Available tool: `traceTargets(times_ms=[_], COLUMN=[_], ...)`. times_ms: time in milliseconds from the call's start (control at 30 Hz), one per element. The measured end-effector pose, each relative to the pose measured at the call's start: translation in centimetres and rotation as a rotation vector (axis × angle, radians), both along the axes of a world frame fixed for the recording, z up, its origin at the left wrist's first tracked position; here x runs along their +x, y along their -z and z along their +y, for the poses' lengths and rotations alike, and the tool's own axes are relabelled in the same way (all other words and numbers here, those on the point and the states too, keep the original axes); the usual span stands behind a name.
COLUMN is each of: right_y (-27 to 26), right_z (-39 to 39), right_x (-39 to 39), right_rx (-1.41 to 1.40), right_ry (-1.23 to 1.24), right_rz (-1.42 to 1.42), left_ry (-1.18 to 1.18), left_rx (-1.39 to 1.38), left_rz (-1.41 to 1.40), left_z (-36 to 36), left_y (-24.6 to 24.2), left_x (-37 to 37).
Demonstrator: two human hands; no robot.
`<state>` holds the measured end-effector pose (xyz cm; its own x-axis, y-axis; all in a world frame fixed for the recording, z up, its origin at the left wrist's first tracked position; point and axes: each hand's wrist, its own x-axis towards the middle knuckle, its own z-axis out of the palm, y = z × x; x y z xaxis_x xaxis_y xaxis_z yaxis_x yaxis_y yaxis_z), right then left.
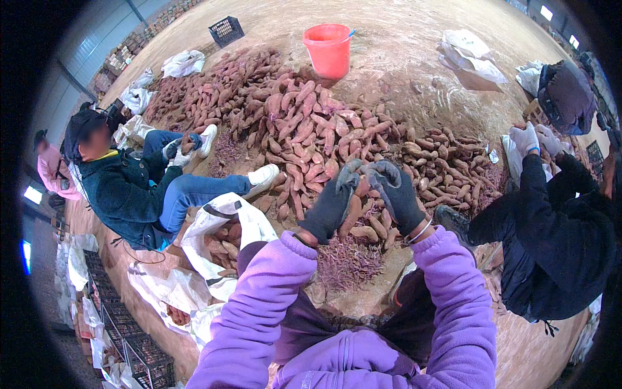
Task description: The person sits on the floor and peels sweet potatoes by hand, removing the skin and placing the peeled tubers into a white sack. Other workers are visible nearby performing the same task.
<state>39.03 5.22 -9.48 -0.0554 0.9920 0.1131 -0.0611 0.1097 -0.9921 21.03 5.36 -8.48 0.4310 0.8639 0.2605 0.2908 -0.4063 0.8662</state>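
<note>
My left hand (331, 203), in a dark work glove with a grey coated palm, grips a sweet potato (363, 186) together with my right hand (396, 193), gloved alike. The fingertips of both hands meet around its upper end, hiding part of it. Just below my left hand another sweet potato (351, 218) shows, partly covered by the glove. Beyond my hands spreads a large heap of sweet potatoes (311, 131). Between my knees lies a mound of thin purplish roots and sprouts (351, 262) on the dirt floor.
On the left a seated person (126, 175) handles a sweet potato beside an open white sack (265, 226) of sweet potatoes. Another person (549, 228) works close on the right. Beyond the heap stand a red bucket (330, 53) and a black crate (226, 31). Stacked crates (131, 330) line the lower left.
</note>
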Motion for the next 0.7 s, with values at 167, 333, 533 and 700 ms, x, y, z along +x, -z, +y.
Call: traceTargets(times_ms=[167,333,533,700], right_y=[1.1,2.4,0.7,-0.4], right_z=[0.6,1.2,0.9,0.1], right_x=[0.2,1.9,1.9,0.7], right_rx=[0.110,0.696,0.127,0.005], right_ry=[0.077,0.278,-0.053,-0.202], right_rz=[-0.102,-0.948,-0.154,0.174], left_ry=[-0.037,0.021,0.082,0.121], left_rx=[-0.060,-0.030,-0.353,-0.296], left_rz=[-0.042,-0.120,-0.243,-0.231], left_z=[-0.2,-0.1,0.0,0.8], left_y=[0.0,-0.9,-1.3,-0.9], left_x=[0.9,1.3,0.2,0.8])
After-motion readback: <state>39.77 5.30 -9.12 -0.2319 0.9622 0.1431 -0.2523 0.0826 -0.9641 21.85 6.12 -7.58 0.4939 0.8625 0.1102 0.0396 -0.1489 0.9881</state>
